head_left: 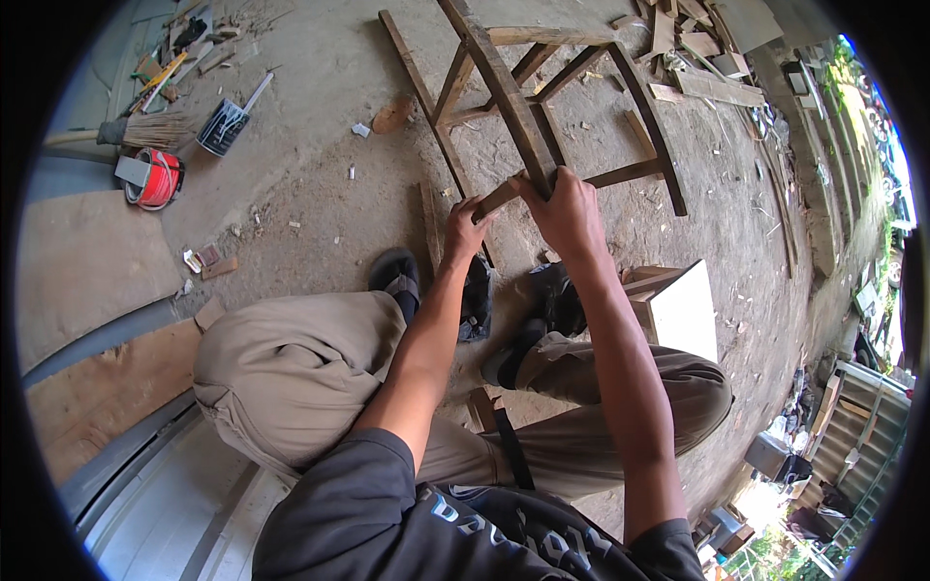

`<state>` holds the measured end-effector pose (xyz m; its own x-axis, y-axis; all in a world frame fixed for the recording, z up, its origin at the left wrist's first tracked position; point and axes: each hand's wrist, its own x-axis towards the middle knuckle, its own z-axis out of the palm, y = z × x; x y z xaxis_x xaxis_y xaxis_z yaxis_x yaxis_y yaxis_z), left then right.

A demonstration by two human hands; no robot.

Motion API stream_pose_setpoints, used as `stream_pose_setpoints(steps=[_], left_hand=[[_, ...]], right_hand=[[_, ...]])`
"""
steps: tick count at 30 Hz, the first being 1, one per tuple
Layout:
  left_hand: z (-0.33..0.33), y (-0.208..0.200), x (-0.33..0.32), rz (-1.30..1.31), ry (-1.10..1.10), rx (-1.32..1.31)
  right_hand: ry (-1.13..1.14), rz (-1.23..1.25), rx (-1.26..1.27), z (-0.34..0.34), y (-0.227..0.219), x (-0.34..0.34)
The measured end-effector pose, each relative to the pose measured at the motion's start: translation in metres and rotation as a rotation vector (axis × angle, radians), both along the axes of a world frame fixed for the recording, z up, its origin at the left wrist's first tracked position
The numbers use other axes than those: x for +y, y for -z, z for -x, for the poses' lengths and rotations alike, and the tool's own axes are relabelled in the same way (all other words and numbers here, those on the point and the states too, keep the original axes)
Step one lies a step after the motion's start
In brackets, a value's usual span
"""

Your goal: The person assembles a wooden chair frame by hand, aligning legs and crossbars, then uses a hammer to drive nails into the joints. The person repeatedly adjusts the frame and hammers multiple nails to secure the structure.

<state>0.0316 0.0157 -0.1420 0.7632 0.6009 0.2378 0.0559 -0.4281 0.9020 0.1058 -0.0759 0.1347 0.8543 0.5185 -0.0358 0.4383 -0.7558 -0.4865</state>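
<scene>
Wooden frame [502, 93], stick [259, 91] in can [222, 129]

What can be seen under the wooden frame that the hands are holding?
Through the gaps in the wooden frame, the dusty floor shows, with what looks like a loose wood strip. Whatever lies directly behind the bars, the left hand and the right hand is covered.

The left hand [466, 228] and right hand [565, 213] grip the wooden frame [503, 102] at its near end. Scrap wood [717, 88] lies near the right edge of the floor [325, 82].
</scene>
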Motion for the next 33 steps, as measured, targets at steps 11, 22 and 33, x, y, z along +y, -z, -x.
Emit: stream_pose_setpoints(steps=[11,22,33], left_hand=[[0.005,0.009,-0.003,0.047,-0.002,-0.050],[0.007,0.015,-0.004,0.207,0.036,-0.047],[0.008,0.008,-0.004,0.308,0.087,0.012]], right_hand=[[0.010,0.105,0.113,0.002,-0.006,0.001],[-0.029,0.056,0.122,0.002,-0.002,-0.001],[-0.015,-0.014,0.042,0.006,0.019,-0.004]])
